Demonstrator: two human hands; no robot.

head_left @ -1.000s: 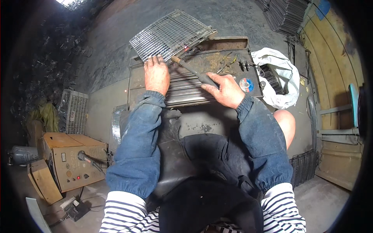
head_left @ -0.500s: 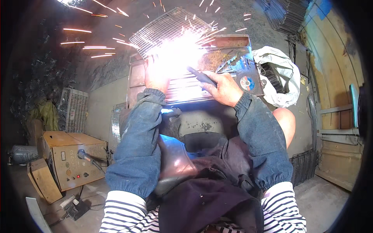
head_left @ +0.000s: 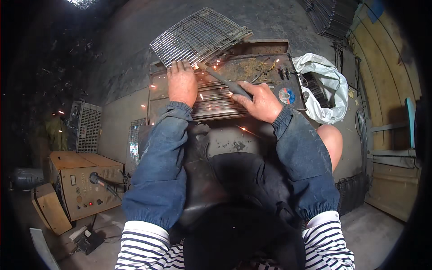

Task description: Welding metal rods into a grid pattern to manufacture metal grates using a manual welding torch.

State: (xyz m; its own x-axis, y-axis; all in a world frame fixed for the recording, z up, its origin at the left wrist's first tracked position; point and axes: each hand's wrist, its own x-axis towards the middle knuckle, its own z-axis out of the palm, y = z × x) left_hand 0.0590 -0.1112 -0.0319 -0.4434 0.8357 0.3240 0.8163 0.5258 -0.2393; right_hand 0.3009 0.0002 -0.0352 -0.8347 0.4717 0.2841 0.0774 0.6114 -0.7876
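Observation:
A welding torch [head_left: 225,83] with a dark handle is gripped in my right hand [head_left: 261,101]. Its tip points up and left, close to the lower edge of a wire mesh panel [head_left: 198,37], where a small orange glow shows. My left hand [head_left: 182,85] lies over that same edge, fingers side by side on the mesh and holding it; its thumb is hidden. The panel leans out past the far side of a low metal worktable [head_left: 157,96]. Below the torch, several long metal bars [head_left: 216,104] lie side by side on the table.
A cutting disc [head_left: 286,96] and small dark pieces lie on the table's right. Beyond stands an open white sack [head_left: 333,72] of dark rods. A welding machine [head_left: 87,186] sits at lower left, near a leaning light-coloured grate [head_left: 87,128]. Wooden boards [head_left: 382,85] line the right.
The bright welding arc and its big spray of sparks have died down to a few scattered sparks. The mesh edge and torch tip now show. Both hands stay in nearly the same place.

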